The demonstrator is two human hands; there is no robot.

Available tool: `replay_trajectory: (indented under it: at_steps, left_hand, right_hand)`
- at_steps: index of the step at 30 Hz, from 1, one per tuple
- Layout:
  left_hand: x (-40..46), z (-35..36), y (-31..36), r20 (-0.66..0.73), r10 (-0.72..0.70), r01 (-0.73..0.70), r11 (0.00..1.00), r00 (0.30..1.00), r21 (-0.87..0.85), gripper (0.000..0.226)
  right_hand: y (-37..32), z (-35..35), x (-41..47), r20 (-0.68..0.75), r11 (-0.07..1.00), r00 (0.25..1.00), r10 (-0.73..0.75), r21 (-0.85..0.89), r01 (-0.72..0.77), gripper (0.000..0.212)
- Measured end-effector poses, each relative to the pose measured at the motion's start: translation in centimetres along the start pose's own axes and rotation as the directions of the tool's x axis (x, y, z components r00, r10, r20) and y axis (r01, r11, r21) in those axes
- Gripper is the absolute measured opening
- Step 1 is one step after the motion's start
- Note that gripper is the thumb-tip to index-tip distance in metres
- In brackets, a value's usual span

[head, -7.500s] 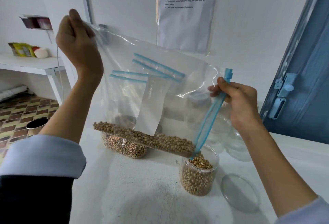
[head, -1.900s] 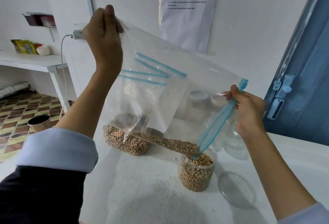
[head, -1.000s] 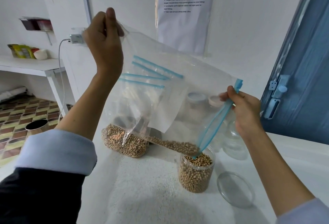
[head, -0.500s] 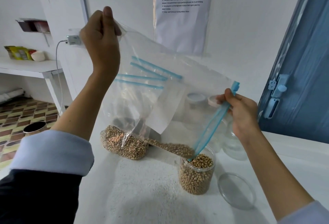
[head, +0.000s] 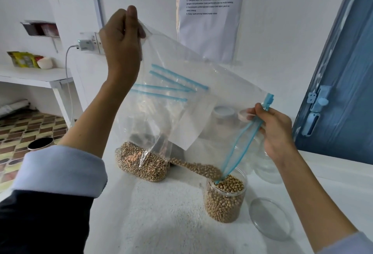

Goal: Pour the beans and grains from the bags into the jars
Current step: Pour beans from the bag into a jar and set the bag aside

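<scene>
Seen from the head camera: left hand [head: 121, 39], raised well above the open jar [head: 225, 197], fingers curled, pinching the closed bottom corner of a clear zip bag [head: 181, 102]. Right hand [head: 276, 130], above and just right of the jar, thumb and fingers pinching the blue zipper strip [head: 242, 142] near its slider end. Bag tilted, mouth corner lowest, dipping into the jar's opening. A thin line of soybeans [head: 195, 168] lying along the bag's lower fold, sliding toward the jar. Jar upright on the white counter [head: 161, 223], filled with soybeans nearly to the rim. Clear round lid [head: 270, 221] flat on the counter, just right of the jar, not touching it. Second bag of small round grains [head: 141, 163] resting on the counter, left of and behind the jar, partly seen through the held bag. More clear jars [head: 266, 165] behind and right of the jar, blurred through the plastic; white-lidded containers [head: 223, 112] farther back, contents impossible to tell. Printed sheet [head: 210, 11] on the wall well above the jar. Blue door [head: 343, 92] far right of the jar. White charger [head: 83, 44] plugged into a wall socket far left, and a low shelf [head: 34, 76] beneath it.
</scene>
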State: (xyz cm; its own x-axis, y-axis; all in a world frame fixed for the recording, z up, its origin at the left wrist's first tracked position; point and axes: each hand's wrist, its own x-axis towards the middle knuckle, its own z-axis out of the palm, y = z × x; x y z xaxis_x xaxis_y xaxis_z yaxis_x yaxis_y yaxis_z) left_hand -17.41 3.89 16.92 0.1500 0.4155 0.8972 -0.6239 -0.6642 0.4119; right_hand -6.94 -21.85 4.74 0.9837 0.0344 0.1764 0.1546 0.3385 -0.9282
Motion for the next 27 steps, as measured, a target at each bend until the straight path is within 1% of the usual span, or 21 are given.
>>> replay_trajectory:
  at_steps: [3,5,7,9,10,12,14,16,18,22,27]
  left_hand:
    - [-0.2,-0.7,-0.1,0.099,-0.004,0.0,0.999,0.995,0.041,0.034]
    - [-0.5,-1.2,-0.1,0.195,-0.024,0.013,0.998,0.981,0.055,0.025]
    - [-0.8,-1.7,-0.1,0.296,-0.062,0.045,0.997,0.953,0.064,0.013]
    - [-0.9,-2.5,-0.3,0.404,-0.106,0.084,0.994,0.909,0.073,0.01]
    - [-0.8,-3.0,-0.5,0.457,-0.132,0.103,0.991,0.88,0.087,0.014]
    - [-0.5,-3.9,-0.9,0.552,-0.191,0.127,0.98,0.812,0.153,0.03]
    - [-0.4,-4.4,-1.4,0.607,-0.249,0.135,0.964,0.755,0.228,0.047]
    - [-0.5,-4.5,-1.8,0.602,-0.257,0.105,0.956,0.756,0.276,0.059]
    - [-0.6,-4.5,-2.1,0.579,-0.24,0.095,0.958,0.779,0.27,0.058]
    - [-0.9,-4.7,-2.8,0.485,-0.322,0.265,0.947,0.813,0.184,0.051]
    - [-1.7,-4.4,-3.4,0.377,-0.364,0.319,0.931,0.852,0.179,0.045]
  right_hand:
    - [0.2,-0.4,0.0,-0.015,0.998,0.999,0.028,0.053,-0.027,0.013]
    - [0.3,-0.6,0.1,-0.017,0.998,0.999,0.043,0.05,-0.042,0.013]
    - [0.5,-0.7,0.1,-0.014,0.998,0.999,0.053,0.04,-0.052,0.013]
    - [0.6,-0.8,0.2,-0.016,0.998,0.998,0.059,0.032,-0.058,0.014]
    - [0.6,-0.9,0.2,-0.016,0.998,0.998,0.061,0.028,-0.06,0.014]
    - [0.5,-1.0,0.2,-0.011,0.998,0.998,0.064,0.014,-0.064,0.014]
    - [0.6,-1.1,0.3,-0.001,0.998,0.998,0.07,0.002,-0.07,0.013]
    - [0.7,-1.0,0.4,0.004,0.997,0.997,0.074,-0.01,-0.074,0.013]
    - [0.7,-0.9,0.5,0.004,0.997,0.997,0.074,-0.016,-0.074,0.012]
    - [0.8,-0.9,0.5,0.003,0.997,0.997,0.075,-0.036,-0.075,0.01]
    - [0.8,-0.6,0.4,0.015,0.998,0.999,0.049,-0.046,-0.048,0.012]
